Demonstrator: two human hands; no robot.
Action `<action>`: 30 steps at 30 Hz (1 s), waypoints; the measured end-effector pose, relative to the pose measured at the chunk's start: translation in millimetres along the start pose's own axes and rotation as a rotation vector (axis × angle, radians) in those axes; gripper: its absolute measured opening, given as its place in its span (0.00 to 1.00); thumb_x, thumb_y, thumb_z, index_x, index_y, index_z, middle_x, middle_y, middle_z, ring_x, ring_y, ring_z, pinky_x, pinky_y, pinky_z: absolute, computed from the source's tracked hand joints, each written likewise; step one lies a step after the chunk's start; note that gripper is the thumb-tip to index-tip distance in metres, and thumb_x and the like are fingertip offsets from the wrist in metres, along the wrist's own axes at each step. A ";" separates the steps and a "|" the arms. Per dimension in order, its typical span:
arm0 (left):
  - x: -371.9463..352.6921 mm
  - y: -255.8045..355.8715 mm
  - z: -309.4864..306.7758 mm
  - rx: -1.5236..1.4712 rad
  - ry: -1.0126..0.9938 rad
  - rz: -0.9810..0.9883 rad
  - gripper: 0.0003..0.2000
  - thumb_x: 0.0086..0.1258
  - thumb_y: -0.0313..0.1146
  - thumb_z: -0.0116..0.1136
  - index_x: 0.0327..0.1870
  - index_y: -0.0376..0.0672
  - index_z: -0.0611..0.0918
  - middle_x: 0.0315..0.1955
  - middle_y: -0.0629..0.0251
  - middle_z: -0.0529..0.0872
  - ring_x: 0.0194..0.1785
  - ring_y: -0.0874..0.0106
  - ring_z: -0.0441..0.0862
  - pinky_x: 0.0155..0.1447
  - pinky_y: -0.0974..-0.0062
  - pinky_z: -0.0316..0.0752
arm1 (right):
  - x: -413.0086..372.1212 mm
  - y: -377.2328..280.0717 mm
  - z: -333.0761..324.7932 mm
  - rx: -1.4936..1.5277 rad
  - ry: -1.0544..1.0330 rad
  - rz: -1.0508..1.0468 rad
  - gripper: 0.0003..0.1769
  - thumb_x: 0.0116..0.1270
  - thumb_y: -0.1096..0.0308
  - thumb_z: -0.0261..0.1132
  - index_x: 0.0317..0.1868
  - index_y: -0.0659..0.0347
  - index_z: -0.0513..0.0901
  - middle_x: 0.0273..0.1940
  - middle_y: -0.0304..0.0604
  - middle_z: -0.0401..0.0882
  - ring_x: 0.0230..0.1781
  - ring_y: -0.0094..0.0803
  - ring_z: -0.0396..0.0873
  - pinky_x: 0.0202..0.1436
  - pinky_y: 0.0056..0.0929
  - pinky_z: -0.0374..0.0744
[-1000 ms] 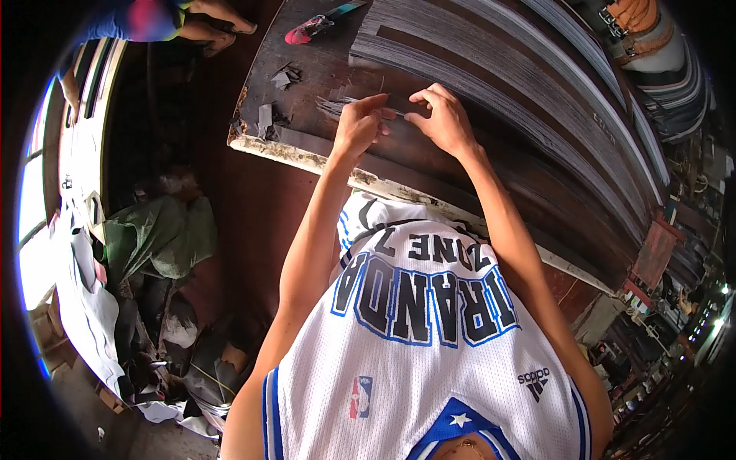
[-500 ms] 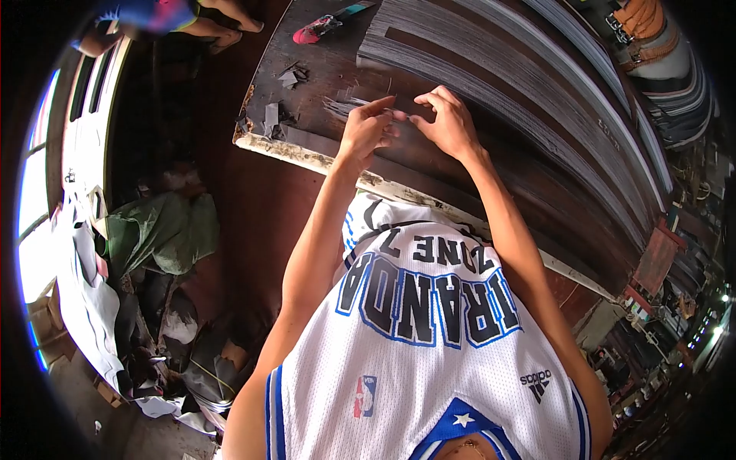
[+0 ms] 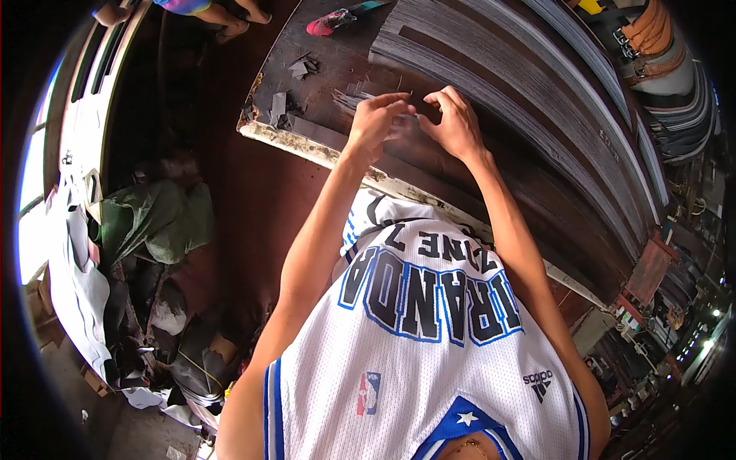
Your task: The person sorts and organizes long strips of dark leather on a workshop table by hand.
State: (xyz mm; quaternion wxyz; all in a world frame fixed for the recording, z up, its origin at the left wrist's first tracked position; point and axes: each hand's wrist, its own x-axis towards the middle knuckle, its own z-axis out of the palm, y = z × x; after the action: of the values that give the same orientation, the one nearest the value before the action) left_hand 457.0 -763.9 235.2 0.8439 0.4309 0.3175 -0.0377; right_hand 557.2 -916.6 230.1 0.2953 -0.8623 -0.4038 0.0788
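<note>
My left hand (image 3: pixel 377 124) is over the dark table near its front edge, its index finger stretched to the right and its lower fingers curled and smeared by motion. Facing it, my right hand (image 3: pixel 458 129) has bent fingers, and its thumb points at the left fingertips. The fingertips almost meet; anything thin between them is too small and blurred to make out. Behind my left hand lie a few thin grey strips (image 3: pixel 349 100). Beyond my right hand, long grey strips (image 3: pixel 491 80) lie side by side in bands along the table.
Dark scraps (image 3: pixel 303 66) and a pink-and-teal tool (image 3: pixel 331 22) lie on the table (image 3: pixel 360 57). Orange-brown straps (image 3: pixel 652 34) hang at the upper right. A green cloth bundle (image 3: pixel 165 218) sits on the left. Another person's legs (image 3: pixel 230 19) show at the top left.
My hands stay close together over the same spot, with the left fingers shifting slightly. The view has moved a little, and the other person has slipped further out at the top.
</note>
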 end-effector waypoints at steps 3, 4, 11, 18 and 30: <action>4.8 12.8 3.0 0.076 -0.012 -0.028 0.16 0.72 0.31 0.56 0.57 0.36 0.79 0.35 0.68 0.85 0.29 0.82 0.79 0.29 0.87 0.73 | -0.6 2.9 -3.4 0.030 0.039 -0.049 0.17 0.53 0.69 0.73 0.42 0.62 0.80 0.40 0.46 0.78 0.41 0.43 0.80 0.46 0.38 0.78; 7.8 18.2 3.3 0.209 -0.041 0.029 0.14 0.71 0.33 0.58 0.54 0.37 0.82 0.34 0.69 0.85 0.28 0.82 0.78 0.29 0.87 0.71 | 0.0 3.6 -5.7 0.047 0.053 -0.035 0.17 0.53 0.68 0.73 0.42 0.62 0.80 0.40 0.45 0.78 0.41 0.43 0.80 0.46 0.38 0.79; 28.3 51.2 17.7 0.678 -0.122 0.278 0.10 0.65 0.36 0.66 0.42 0.41 0.86 0.29 0.69 0.85 0.28 0.83 0.79 0.27 0.86 0.71 | 2.4 -4.7 -28.6 0.063 0.153 -0.088 0.18 0.57 0.65 0.71 0.44 0.66 0.78 0.40 0.48 0.78 0.41 0.42 0.81 0.47 0.37 0.78; 37.1 78.3 11.7 0.912 -0.136 0.424 0.07 0.64 0.31 0.67 0.36 0.37 0.86 0.25 0.67 0.85 0.26 0.82 0.79 0.27 0.84 0.71 | 12.5 -18.6 -31.7 0.126 0.180 -0.041 0.18 0.59 0.64 0.71 0.46 0.65 0.79 0.41 0.48 0.81 0.41 0.42 0.83 0.44 0.36 0.80; 41.5 74.2 -41.3 0.833 0.000 0.255 0.06 0.65 0.30 0.66 0.36 0.37 0.85 0.24 0.70 0.84 0.24 0.84 0.77 0.26 0.85 0.68 | 36.7 -30.6 3.8 0.043 0.014 -0.057 0.19 0.55 0.66 0.74 0.47 0.63 0.84 0.43 0.48 0.80 0.44 0.46 0.82 0.46 0.39 0.81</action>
State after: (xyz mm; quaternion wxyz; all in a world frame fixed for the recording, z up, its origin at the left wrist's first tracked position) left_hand 494.2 -677.8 246.2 0.5959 0.7703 0.2196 -0.0579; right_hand 560.2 -872.3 248.2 0.3185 -0.8445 -0.4242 0.0731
